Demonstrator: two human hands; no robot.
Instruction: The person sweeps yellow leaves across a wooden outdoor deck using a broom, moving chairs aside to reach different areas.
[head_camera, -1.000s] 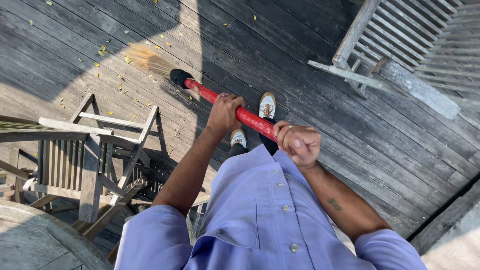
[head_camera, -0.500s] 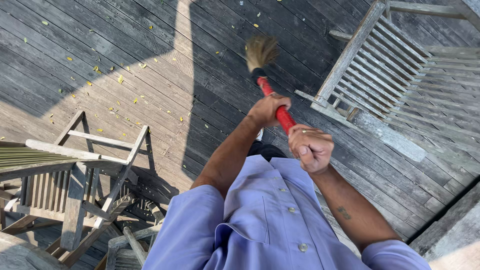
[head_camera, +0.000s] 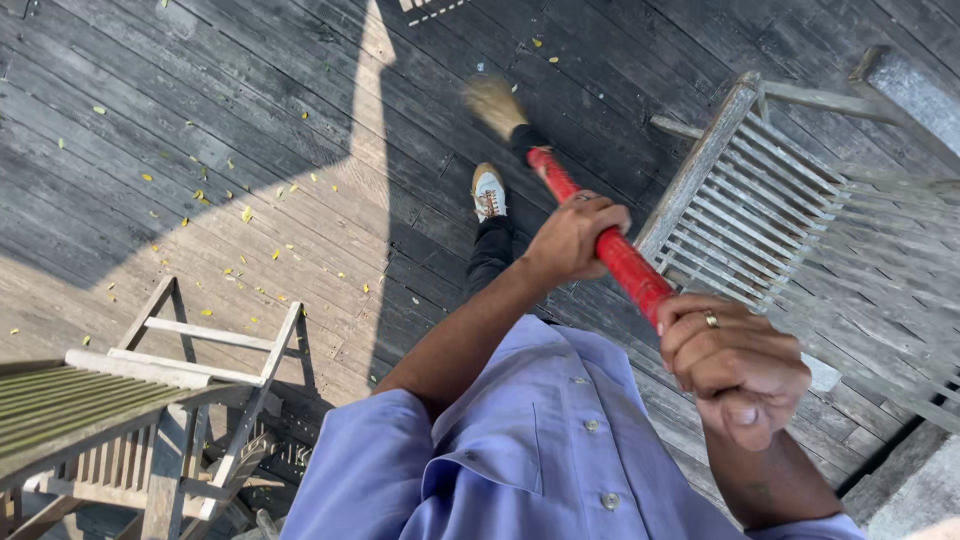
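Note:
I hold a broom with a red handle (head_camera: 622, 262) and straw bristles (head_camera: 495, 101) over a grey wooden deck. My left hand (head_camera: 577, 236) grips the handle partway down. My right hand (head_camera: 738, 368), with a ring on one finger, is closed around the handle's upper end, nearer my chest. The bristles are blurred and rest on the planks just beyond my white shoe (head_camera: 488, 191). My blue buttoned shirt fills the bottom of the view.
Small yellow-green leaves (head_camera: 246, 214) lie scattered over the deck planks (head_camera: 300, 90) at left. A weathered slatted wooden chair (head_camera: 760, 210) stands at right, close to the broom handle. Another slatted wooden chair (head_camera: 150, 400) stands at lower left.
The broom head swung from the left across the deck to the right and toward my foot. My view has shifted, so the right chair now appears closer.

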